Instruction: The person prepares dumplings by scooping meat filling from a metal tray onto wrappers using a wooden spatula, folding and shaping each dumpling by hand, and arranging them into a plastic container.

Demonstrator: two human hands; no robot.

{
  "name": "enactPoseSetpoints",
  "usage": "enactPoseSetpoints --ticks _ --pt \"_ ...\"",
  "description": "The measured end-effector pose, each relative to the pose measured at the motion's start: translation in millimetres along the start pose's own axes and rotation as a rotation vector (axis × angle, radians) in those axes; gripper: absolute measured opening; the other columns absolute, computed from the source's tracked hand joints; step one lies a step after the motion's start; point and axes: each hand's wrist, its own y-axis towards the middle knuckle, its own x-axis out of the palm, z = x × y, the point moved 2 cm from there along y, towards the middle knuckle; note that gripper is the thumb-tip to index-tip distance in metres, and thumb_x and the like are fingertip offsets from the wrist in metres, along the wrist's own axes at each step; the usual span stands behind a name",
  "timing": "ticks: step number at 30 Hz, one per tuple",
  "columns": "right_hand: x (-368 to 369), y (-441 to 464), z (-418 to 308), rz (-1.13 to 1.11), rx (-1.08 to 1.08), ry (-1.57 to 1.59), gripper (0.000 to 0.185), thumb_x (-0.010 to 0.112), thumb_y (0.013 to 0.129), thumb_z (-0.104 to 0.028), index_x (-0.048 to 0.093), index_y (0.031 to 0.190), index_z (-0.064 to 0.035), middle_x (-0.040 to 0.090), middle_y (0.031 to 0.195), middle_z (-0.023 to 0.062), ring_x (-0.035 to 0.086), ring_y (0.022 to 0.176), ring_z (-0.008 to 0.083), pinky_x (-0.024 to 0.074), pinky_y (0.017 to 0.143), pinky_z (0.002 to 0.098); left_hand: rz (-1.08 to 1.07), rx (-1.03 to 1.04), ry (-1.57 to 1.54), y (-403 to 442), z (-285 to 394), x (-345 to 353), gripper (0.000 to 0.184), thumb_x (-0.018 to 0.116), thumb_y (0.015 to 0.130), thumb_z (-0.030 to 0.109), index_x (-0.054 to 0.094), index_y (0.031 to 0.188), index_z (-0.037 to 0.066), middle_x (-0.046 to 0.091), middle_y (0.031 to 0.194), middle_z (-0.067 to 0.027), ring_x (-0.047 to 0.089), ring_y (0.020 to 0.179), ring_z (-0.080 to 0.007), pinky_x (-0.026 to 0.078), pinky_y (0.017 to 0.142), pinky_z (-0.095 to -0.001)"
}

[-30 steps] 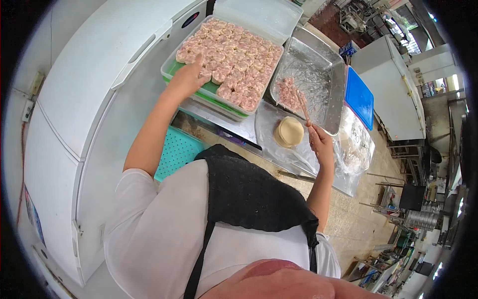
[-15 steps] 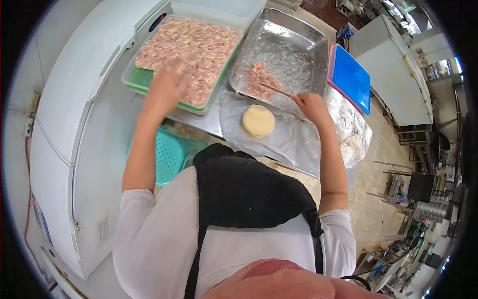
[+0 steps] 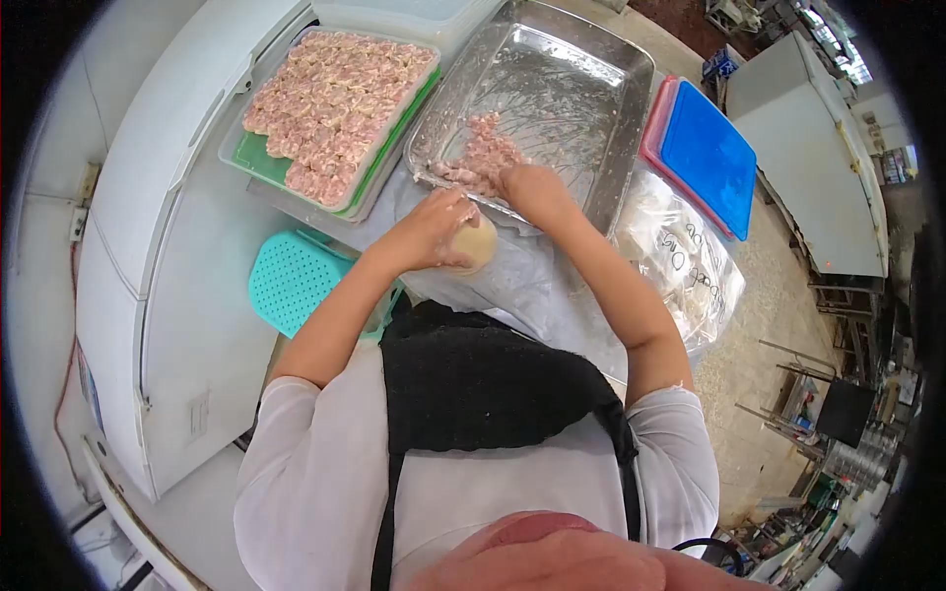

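Observation:
My left hand (image 3: 432, 230) has its fingers curled on the stack of round pale dough wrappers (image 3: 479, 245), which lies on clear plastic sheeting (image 3: 522, 281). My right hand (image 3: 533, 194) is closed at the near edge of the metal tray (image 3: 631, 118), by the mound of pinkish minced meat (image 3: 483, 153). The thin stick it held a moment ago is mostly hidden by the fingers and meat. Left of the tray, a plastic container holds closely packed filled meat dumplings (image 3: 335, 103) on a green base (image 3: 258, 161).
A blue lid (image 3: 708, 148) on a reddish container stands right of the tray. A marked plastic bag (image 3: 680, 256) lies in front of it. A turquoise perforated basket (image 3: 294, 281) sits below at left, beside a white freezer (image 3: 187, 286).
My left hand has come from above the dumpling container down to the wrapper stack. My right hand has moved left toward the minced meat. The camera view has shifted slightly.

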Motion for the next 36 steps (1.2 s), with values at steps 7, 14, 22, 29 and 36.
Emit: enactPoseSetpoints --ticks 7,14,22,29,36 --pt "-27 -23 27 -0.055 0.044 0.369 0.031 0.050 0.091 -0.030 0.068 0.081 -0.0053 0.067 0.085 0.0183 0.065 0.076 0.0361 0.0513 0.070 0.0490 -0.020 0.003 -0.155 0 -20 2 0.023 0.067 0.083 0.022 0.059 0.087 0.001 0.055 0.100 -0.0130 0.052 0.100 -0.0326 0.041 0.088 -0.0416" --pt "-27 -32 8 -0.150 0.056 0.056 0.037 0.048 0.093 -0.031 0.068 0.084 -0.0010 0.066 0.086 0.0222 0.063 0.079 0.0413 0.0482 0.071 0.0482 0.002 0.109 -0.192 3 -33 4 0.022 0.061 0.088 0.021 0.061 0.086 -0.001 0.058 0.095 -0.0134 0.055 0.092 -0.0327 0.044 0.082 -0.0401" --pt "-32 -57 10 -0.082 0.322 0.748 0.040 0.051 0.096 -0.037 0.071 0.090 -0.0028 0.055 0.059 0.0068 0.052 0.054 0.0179 0.0403 0.053 0.0337 0.149 0.009 -0.566 -6 -41 -21 0.018 0.060 0.090 0.017 0.066 0.092 0.000 0.063 0.103 -0.0096 0.060 0.093 -0.0229 0.047 0.084 -0.0338" --pt "-64 -57 -27 -0.049 0.511 0.966 0.041 0.051 0.098 -0.037 0.071 0.089 -0.0023 0.042 0.053 -0.0045 0.034 0.045 0.0042 0.0276 0.043 0.0243 0.162 -0.452 -1.933 -7 -64 -37 0.041 0.052 0.095 0.023 0.049 0.125 -0.006 0.061 0.118 -0.0142 0.061 0.109 -0.0243 0.051 0.094 -0.0393" --pt "-66 -43 -28 -0.038 0.356 0.112 0.037 0.053 0.094 -0.033 0.069 0.086 -0.0001 0.064 0.069 0.0197 0.062 0.063 0.0343 0.0460 0.061 0.0432 -0.007 0.088 -0.189 -24 -51 -44 0.030 0.051 0.094 0.025 0.064 0.106 0.001 0.065 0.104 -0.0170 0.060 0.096 -0.0355 0.047 0.083 -0.0418"
